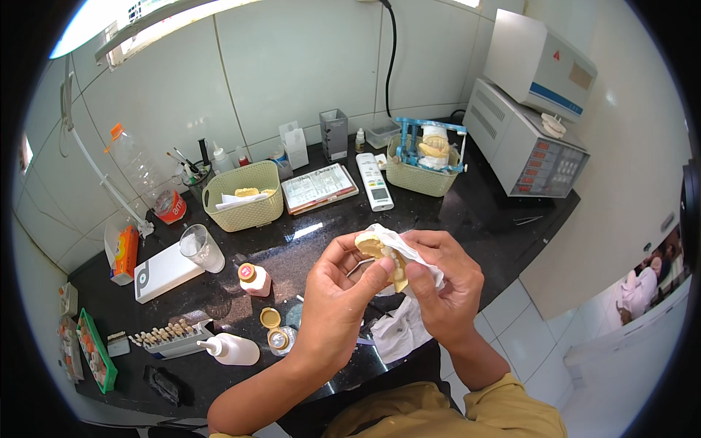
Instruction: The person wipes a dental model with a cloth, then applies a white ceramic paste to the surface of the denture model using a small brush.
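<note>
Over the front of the black counter, my left hand [330, 296] grips a yellow plaster dental model [369, 246] with its fingers and thumb. Pale teeth show along the model's curved edge. My right hand [451, 286] pinches a crumpled white tissue [400, 244], which lies against the model's upper right side. Part of the model is hidden by the tissue and my fingers. Below my hands, another crumpled white tissue [400, 334] rests at the counter's front edge. Left of my left forearm stand a small jar with its gold lid raised [280, 339] and a white squeeze bottle [232, 350].
A green basket [244, 223] holds more yellow models; another basket [420, 179] carries a blue articulator [438, 146]. Between them lie a notepad [320, 187] and a white remote control [374, 182]. A glass [202, 248], pink-capped bottle [254, 279] and tooth shade guide [171, 338] stand left.
</note>
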The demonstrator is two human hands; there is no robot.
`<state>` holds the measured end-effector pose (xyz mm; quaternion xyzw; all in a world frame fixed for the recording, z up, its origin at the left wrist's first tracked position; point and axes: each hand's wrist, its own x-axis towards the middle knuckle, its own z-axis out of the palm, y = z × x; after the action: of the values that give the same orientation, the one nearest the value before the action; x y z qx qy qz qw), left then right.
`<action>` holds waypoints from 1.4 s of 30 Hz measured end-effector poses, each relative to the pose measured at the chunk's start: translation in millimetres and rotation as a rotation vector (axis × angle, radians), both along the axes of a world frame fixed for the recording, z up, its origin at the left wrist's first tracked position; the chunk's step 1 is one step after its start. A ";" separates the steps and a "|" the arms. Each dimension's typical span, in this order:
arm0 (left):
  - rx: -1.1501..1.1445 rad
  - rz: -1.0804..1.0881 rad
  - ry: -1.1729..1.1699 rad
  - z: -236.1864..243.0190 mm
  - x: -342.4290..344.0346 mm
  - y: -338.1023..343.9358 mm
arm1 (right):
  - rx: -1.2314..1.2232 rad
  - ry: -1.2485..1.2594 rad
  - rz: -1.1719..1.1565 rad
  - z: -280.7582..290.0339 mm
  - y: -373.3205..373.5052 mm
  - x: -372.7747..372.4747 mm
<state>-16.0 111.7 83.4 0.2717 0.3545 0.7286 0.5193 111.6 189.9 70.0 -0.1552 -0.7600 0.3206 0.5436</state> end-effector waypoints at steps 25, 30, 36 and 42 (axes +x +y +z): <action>0.008 0.016 -0.053 -2.1 -0.5 0.1 | 0.184 -0.080 -0.102 -12.8 -3.2 -3.6; 0.014 0.023 -0.058 -4.1 1.3 0.4 | 0.231 -0.072 -0.115 -15.8 -2.5 -4.2; -0.009 0.012 -0.080 -2.7 1.3 0.7 | 0.046 0.006 -0.054 -15.4 -7.3 -6.1; -0.002 0.014 -0.094 -3.5 1.7 -0.6 | 0.163 -0.063 -0.063 -18.6 -4.2 -1.6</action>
<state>-14.3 111.1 79.8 0.2341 0.3322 0.7439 0.5306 110.0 185.6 51.4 -0.1441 -0.7950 0.2353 0.5402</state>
